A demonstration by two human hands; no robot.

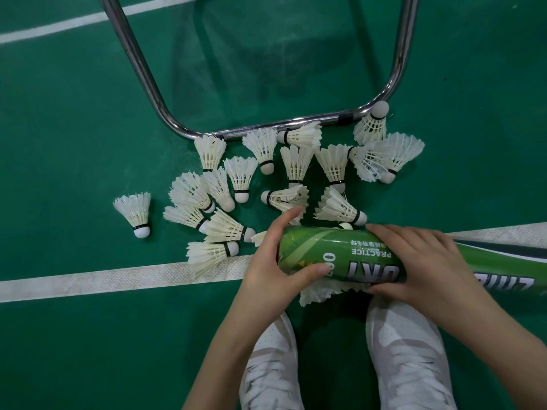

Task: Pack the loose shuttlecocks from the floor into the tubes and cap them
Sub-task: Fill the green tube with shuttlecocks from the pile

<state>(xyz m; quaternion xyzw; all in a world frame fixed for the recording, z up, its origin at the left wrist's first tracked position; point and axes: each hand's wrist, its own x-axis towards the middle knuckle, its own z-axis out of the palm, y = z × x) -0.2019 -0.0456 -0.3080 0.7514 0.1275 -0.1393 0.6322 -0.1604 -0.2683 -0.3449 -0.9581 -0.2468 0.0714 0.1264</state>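
While your hands gripped the tube, left hand at its end and right hand at its middle, shuttlecocks lay ahead on the floor; tipping it could probably spill its contents.

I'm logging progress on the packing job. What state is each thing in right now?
green tube: lying sideways off the floor, held at both ends; whether it is capped is hidden.
left hand: grips the tube's left end.
right hand: grips the tube's middle.
loose shuttlecocks: scattered on the floor, unpacked.
lone shuttlecock: apart at left, cork toward the camera.
metal frame: resting on the floor.
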